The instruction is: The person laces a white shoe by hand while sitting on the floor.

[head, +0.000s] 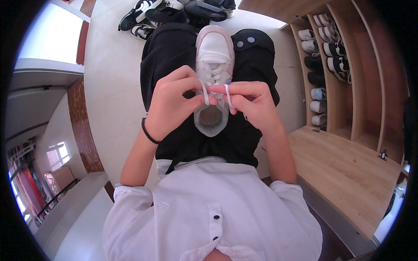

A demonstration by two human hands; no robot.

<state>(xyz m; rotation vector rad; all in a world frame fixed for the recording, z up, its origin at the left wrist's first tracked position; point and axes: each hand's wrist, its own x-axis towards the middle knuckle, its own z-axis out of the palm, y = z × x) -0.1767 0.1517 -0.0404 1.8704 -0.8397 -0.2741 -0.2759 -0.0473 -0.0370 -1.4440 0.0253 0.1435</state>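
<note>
A white and pink sneaker (214, 45) rests on my lap between my black-trousered thighs, toe pointing away and its grey-lined opening towards me. White shoelace (205, 93) loops around the fingers of my left hand (174, 98), which pinches it above the tongue. Another stretch of lace (228, 96) passes over the fingers of my right hand (254, 101). The fingertips of both hands meet or nearly meet over the upper laces. Crossed lacing runs down the front of the shoe; part of the tongue is hidden behind my fingers.
Several shoes (173, 14) lie in a pile on the tiled floor (111, 107) beyond my knees. To the right stands a wooden shoe cabinet (365, 65) with shoes on its shelves and a door panel (346, 173) folded out. A white ledge (49, 70) is at left.
</note>
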